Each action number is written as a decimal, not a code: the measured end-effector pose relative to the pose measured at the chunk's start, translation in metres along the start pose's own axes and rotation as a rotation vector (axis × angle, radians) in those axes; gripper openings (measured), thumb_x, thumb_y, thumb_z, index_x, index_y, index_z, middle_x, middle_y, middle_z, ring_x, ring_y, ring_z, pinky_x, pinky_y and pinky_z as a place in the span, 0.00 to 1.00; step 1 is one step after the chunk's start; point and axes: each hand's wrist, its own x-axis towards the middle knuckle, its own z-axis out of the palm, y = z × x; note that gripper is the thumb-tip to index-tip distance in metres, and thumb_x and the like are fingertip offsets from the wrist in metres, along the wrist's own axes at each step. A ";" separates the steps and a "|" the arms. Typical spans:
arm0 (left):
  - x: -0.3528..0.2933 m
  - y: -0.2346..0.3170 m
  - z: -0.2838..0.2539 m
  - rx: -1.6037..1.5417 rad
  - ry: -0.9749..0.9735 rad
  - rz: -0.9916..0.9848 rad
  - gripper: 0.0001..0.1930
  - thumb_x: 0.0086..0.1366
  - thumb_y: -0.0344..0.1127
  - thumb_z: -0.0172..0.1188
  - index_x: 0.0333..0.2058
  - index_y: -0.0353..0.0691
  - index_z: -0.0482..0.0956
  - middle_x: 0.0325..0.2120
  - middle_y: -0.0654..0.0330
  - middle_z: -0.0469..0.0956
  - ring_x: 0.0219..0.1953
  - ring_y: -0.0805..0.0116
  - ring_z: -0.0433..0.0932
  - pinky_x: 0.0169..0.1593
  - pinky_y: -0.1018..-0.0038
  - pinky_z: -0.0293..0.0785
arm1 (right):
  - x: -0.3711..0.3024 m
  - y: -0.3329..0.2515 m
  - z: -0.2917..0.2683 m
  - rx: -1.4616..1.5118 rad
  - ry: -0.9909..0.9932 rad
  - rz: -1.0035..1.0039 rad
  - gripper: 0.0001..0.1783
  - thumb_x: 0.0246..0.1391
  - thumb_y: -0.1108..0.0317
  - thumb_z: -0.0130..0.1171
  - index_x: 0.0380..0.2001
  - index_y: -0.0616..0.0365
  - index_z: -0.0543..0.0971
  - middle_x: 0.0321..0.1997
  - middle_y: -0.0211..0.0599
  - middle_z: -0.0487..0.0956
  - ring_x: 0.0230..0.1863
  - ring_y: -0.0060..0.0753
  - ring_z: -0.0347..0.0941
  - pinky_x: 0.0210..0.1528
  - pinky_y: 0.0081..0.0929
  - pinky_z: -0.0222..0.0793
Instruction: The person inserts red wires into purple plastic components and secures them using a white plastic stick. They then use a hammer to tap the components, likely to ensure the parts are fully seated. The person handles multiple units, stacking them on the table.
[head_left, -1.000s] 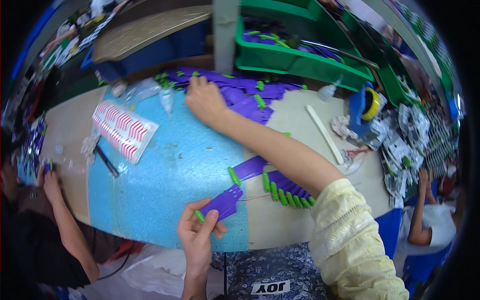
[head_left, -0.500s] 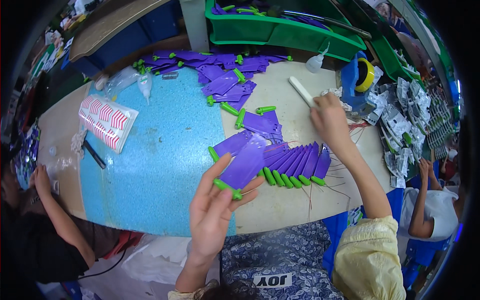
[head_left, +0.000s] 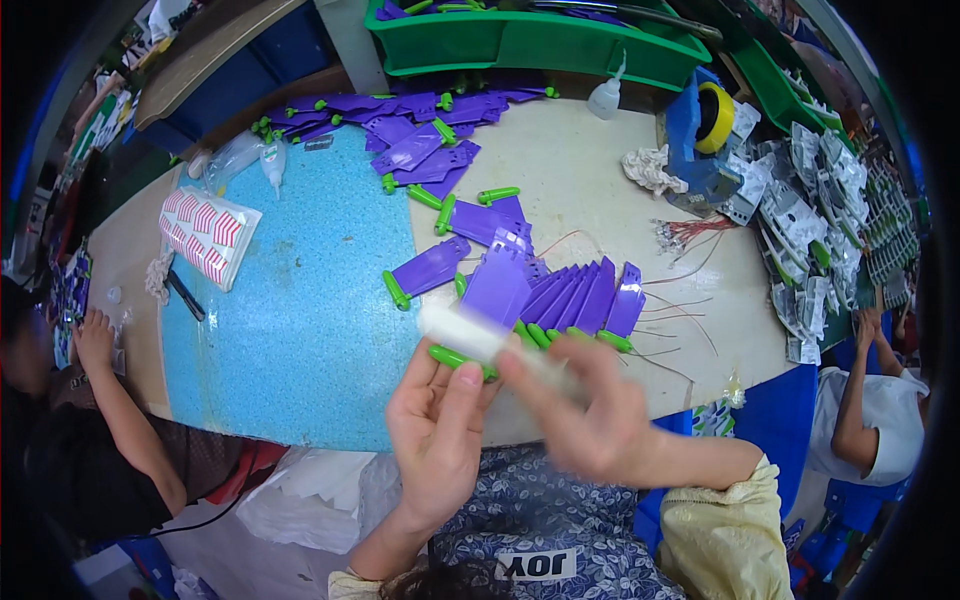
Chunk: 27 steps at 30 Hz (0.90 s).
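My left hand (head_left: 432, 435) grips a flat purple plastic panel (head_left: 496, 285) by its green end piece, with the panel pointing away from me. In my right hand (head_left: 597, 415) is a white stick (head_left: 458, 332), smeared by motion, which passes across the panel near its green end. Whether stick and panel touch, I cannot tell. Just beyond my hands lies a fanned row of similar purple panels (head_left: 572, 296) with green ends and thin wires. A single purple panel (head_left: 432, 266) rests to the left of the held one.
Farther back is a heap of purple panels (head_left: 408, 150), below a green bin (head_left: 540, 45). Squeeze bottles (head_left: 605, 98), yellow tape (head_left: 713, 118), crumpled tissue (head_left: 652, 170) and silvery parts (head_left: 800, 225) stand around. At left lie a red-striped packet (head_left: 212, 238) and a black tool (head_left: 186, 296). Other people sit on both sides.
My right hand has lifted the white stick off the table and brought it left and nearer to the held panel. My left hand still grips that panel. The whole view has shifted slightly.
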 end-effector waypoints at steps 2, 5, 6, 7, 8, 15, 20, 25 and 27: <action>-0.002 0.000 0.002 -0.038 -0.019 0.019 0.24 0.71 0.25 0.46 0.64 0.24 0.57 0.57 0.45 0.71 0.59 0.56 0.73 0.64 0.60 0.69 | 0.001 -0.001 -0.003 0.028 -0.018 0.042 0.33 0.39 0.78 0.59 0.56 0.62 0.77 0.36 0.44 0.72 0.30 0.36 0.75 0.21 0.25 0.74; 0.000 -0.007 0.007 -0.034 -0.030 0.033 0.24 0.71 0.25 0.46 0.64 0.24 0.56 0.57 0.46 0.70 0.59 0.56 0.72 0.65 0.60 0.68 | 0.010 0.018 -0.007 0.001 -0.023 0.165 0.32 0.41 0.76 0.58 0.56 0.60 0.78 0.35 0.43 0.72 0.30 0.34 0.75 0.20 0.25 0.72; 0.000 -0.007 0.006 -0.041 -0.048 0.017 0.24 0.71 0.25 0.46 0.64 0.24 0.56 0.58 0.46 0.70 0.60 0.56 0.72 0.66 0.60 0.67 | 0.005 0.013 -0.004 0.004 0.014 0.105 0.32 0.41 0.75 0.58 0.56 0.60 0.78 0.35 0.42 0.72 0.29 0.33 0.74 0.20 0.26 0.72; 0.000 -0.008 0.005 -0.045 -0.064 -0.004 0.24 0.71 0.25 0.46 0.64 0.23 0.56 0.58 0.46 0.70 0.60 0.56 0.71 0.67 0.59 0.66 | -0.003 0.006 0.001 0.008 0.050 0.049 0.32 0.41 0.75 0.58 0.56 0.60 0.78 0.35 0.41 0.71 0.28 0.32 0.74 0.19 0.26 0.71; 0.000 -0.011 0.005 -0.050 -0.065 0.015 0.24 0.71 0.25 0.46 0.64 0.23 0.56 0.58 0.46 0.69 0.61 0.56 0.71 0.67 0.59 0.65 | -0.006 0.001 0.002 0.013 0.086 -0.007 0.31 0.41 0.75 0.59 0.55 0.59 0.78 0.35 0.41 0.71 0.28 0.31 0.73 0.19 0.26 0.70; -0.001 -0.019 0.010 -0.102 -0.062 0.071 0.25 0.72 0.26 0.46 0.64 0.23 0.56 0.59 0.46 0.67 0.62 0.57 0.69 0.68 0.58 0.63 | -0.009 0.015 0.007 -0.038 0.105 -0.007 0.29 0.42 0.73 0.60 0.53 0.58 0.79 0.31 0.36 0.70 0.26 0.30 0.71 0.16 0.24 0.66; -0.002 -0.023 0.009 -0.037 -0.008 0.048 0.25 0.72 0.26 0.46 0.64 0.23 0.55 0.60 0.46 0.67 0.62 0.57 0.69 0.68 0.58 0.63 | -0.014 0.003 0.009 -0.001 0.104 0.050 0.28 0.42 0.74 0.62 0.52 0.53 0.80 0.32 0.34 0.70 0.24 0.28 0.70 0.14 0.25 0.65; 0.003 -0.024 0.009 -0.040 -0.036 0.067 0.25 0.72 0.25 0.43 0.65 0.23 0.53 0.60 0.46 0.66 0.63 0.57 0.67 0.68 0.53 0.62 | 0.000 0.050 0.004 0.141 0.153 0.311 0.26 0.46 0.77 0.60 0.53 0.54 0.81 0.33 0.36 0.71 0.24 0.29 0.70 0.22 0.21 0.69; 0.003 -0.021 0.009 -0.055 -0.033 0.086 0.24 0.72 0.24 0.43 0.64 0.24 0.54 0.60 0.46 0.67 0.63 0.57 0.67 0.68 0.53 0.62 | 0.006 0.046 -0.007 0.485 0.270 0.535 0.28 0.48 0.80 0.58 0.55 0.54 0.79 0.33 0.38 0.72 0.25 0.31 0.71 0.26 0.21 0.70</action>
